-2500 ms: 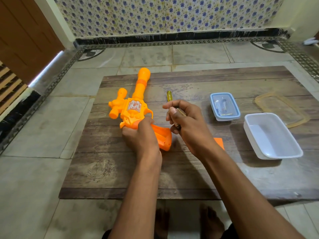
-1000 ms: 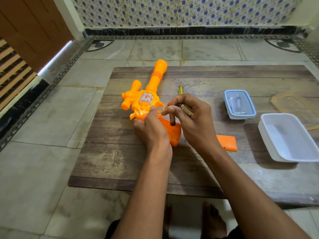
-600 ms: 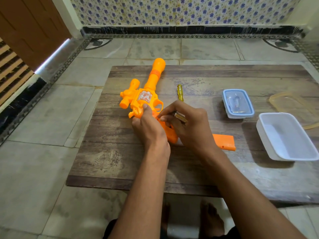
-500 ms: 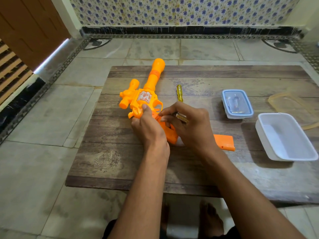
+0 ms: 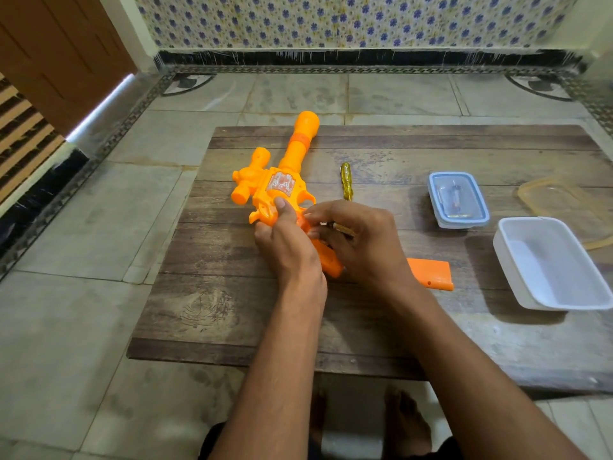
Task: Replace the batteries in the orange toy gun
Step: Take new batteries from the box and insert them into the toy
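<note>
Left hand (image 5: 285, 242) still gripping the orange toy gun (image 5: 282, 190) at the handle. Right hand (image 5: 361, 242), lower than a second ago, pinching a battery (image 5: 343, 229) at the grip. Battery cover (image 5: 429, 273) unmoved on the table (image 5: 212, 313).

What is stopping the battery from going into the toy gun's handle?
Nothing visible. The orange cover lies off on the wooden table, apart from the toy gun. The right hand holds a battery at the handle, which the left hand grips. The slot itself is hidden.
</note>
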